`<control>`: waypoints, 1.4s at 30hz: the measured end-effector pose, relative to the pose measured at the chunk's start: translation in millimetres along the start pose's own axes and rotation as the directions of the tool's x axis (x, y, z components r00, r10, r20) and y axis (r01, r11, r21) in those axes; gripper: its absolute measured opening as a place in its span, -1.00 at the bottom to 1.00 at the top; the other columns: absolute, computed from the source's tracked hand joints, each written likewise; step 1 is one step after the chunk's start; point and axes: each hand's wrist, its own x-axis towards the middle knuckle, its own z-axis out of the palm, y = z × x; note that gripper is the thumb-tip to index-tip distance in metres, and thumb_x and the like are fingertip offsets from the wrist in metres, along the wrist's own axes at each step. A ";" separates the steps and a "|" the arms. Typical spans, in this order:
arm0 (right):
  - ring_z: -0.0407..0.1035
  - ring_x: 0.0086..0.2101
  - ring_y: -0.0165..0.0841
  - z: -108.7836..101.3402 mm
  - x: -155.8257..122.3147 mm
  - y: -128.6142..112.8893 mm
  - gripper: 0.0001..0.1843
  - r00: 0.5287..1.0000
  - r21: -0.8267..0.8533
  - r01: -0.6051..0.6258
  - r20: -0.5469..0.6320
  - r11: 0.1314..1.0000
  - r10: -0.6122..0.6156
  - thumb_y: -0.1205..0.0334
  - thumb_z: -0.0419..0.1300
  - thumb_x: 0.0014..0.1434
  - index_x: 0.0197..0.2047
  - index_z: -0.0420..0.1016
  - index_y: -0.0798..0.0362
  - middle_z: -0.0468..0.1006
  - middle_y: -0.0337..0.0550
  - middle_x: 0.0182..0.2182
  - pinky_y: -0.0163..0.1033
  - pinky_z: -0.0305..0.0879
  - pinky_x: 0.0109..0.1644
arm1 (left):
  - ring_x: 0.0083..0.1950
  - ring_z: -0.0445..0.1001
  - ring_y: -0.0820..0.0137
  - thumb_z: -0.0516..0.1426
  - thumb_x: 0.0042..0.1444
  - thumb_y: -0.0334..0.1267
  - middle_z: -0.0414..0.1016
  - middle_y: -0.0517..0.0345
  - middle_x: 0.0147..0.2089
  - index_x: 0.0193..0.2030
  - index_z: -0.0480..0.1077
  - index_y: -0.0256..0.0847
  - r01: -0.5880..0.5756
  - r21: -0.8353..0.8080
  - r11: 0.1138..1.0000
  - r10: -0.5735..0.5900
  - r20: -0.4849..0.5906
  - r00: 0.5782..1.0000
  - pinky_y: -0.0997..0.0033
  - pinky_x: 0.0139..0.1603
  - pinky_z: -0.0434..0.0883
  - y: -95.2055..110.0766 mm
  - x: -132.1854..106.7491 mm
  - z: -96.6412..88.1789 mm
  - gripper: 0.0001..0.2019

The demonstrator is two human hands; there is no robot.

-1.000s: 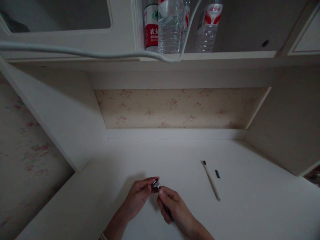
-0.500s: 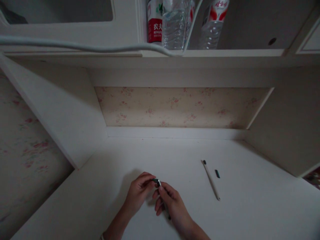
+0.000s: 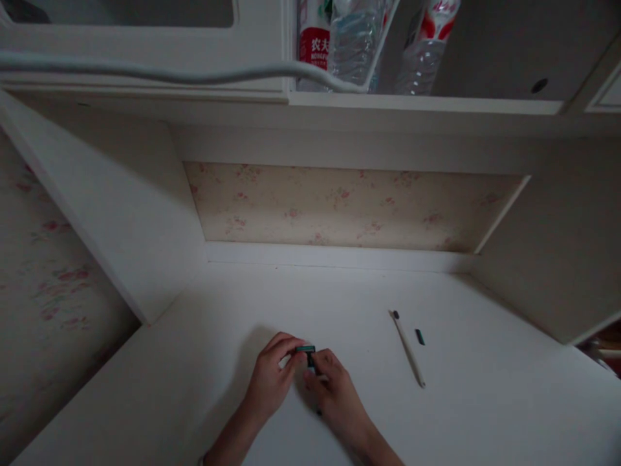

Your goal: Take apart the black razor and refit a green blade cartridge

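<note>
Over the white desk, both hands meet around a small razor [image 3: 305,349] with a dark green head and a slim dark handle. My left hand [image 3: 272,369] pinches the left end of the head between thumb and fingertips. The handle runs down inside my right hand [image 3: 337,385], whose fingers close around it and cover most of its length. To the right lies a pale toothbrush [image 3: 410,353] with dark bristles, its head pointing away from me. Beside it rests a small dark green piece [image 3: 420,336], perhaps a razor cover or cartridge.
The white desktop [image 3: 194,362] runs back to a floral wall panel [image 3: 339,204]. Overhead, a shelf [image 3: 422,103] holds several plastic bottles [image 3: 356,45], and a white cable [image 3: 194,76] hangs along its front. Side panels [image 3: 121,220] bound the desk.
The razor has turned so that its head now lies level with its broad side showing. My right fingers have shifted on the handle, and the head camera has tilted slightly.
</note>
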 end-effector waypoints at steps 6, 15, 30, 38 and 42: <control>0.40 -0.33 -0.30 -16.6 2.0 6.0 -0.69 0.994 -0.158 -0.031 -0.109 0.987 0.014 0.13 0.19 0.16 -0.03 0.50 0.02 0.46 -0.13 -0.34 -0.26 0.38 -0.28 | -0.15 0.47 0.29 0.18 0.12 -0.21 0.45 0.04 -0.15 -0.06 0.49 -0.13 0.068 -0.068 0.995 -0.067 0.010 0.998 0.38 -0.09 0.44 -9.8 -0.7 4.9 -0.76; 0.42 -0.35 -0.29 -20.4 -8.6 3.2 -0.72 0.995 -0.166 -0.074 -0.076 0.983 0.062 0.13 0.23 0.13 -0.10 0.53 0.03 0.51 -0.11 -0.30 -0.28 0.37 -0.36 | -0.15 0.47 0.31 0.16 0.15 -0.21 0.46 0.02 -0.15 -0.08 0.50 -0.14 0.015 -0.039 0.999 -0.013 0.055 0.998 0.40 -0.11 0.43 0.9 -2.0 4.4 -0.78; 0.38 -0.42 -0.35 -8.3 -10.7 -6.8 -0.74 0.992 -0.023 -0.116 -0.061 0.993 0.115 0.09 0.23 0.10 -0.20 0.53 0.05 0.41 -0.20 -0.39 -0.32 0.37 -0.41 | -0.16 0.46 0.34 0.16 0.13 -0.24 0.45 0.07 -0.19 -0.15 0.50 -0.17 0.058 -0.115 0.992 -0.049 0.073 0.996 0.38 -0.10 0.44 -4.9 -0.4 3.6 -0.83; 0.50 -0.40 -0.30 -64.4 10.7 9.1 -0.62 0.962 -0.471 -0.206 -0.256 0.857 0.091 0.04 0.09 0.18 -0.10 0.51 0.12 0.60 -0.06 -0.30 -0.30 0.38 -0.34 | -0.26 0.45 0.44 0.16 0.10 -0.23 0.39 0.08 -0.06 0.11 0.33 -0.14 0.185 -0.145 0.972 -0.180 0.047 0.982 0.33 -0.12 0.48 -22.2 -4.3 12.6 -0.60; 0.52 -0.28 -0.30 -109.6 24.9 13.8 -0.66 0.947 -0.829 -0.298 -0.317 0.474 0.041 0.12 -0.01 0.25 -0.10 0.52 0.03 0.63 -0.11 -0.27 -0.32 0.35 -0.21 | -0.29 0.45 0.44 0.14 0.12 -0.20 0.40 0.08 -0.13 0.05 0.36 -0.19 0.193 -0.102 0.976 -0.186 0.068 0.980 0.36 -0.16 0.48 -17.8 -4.6 12.5 -0.66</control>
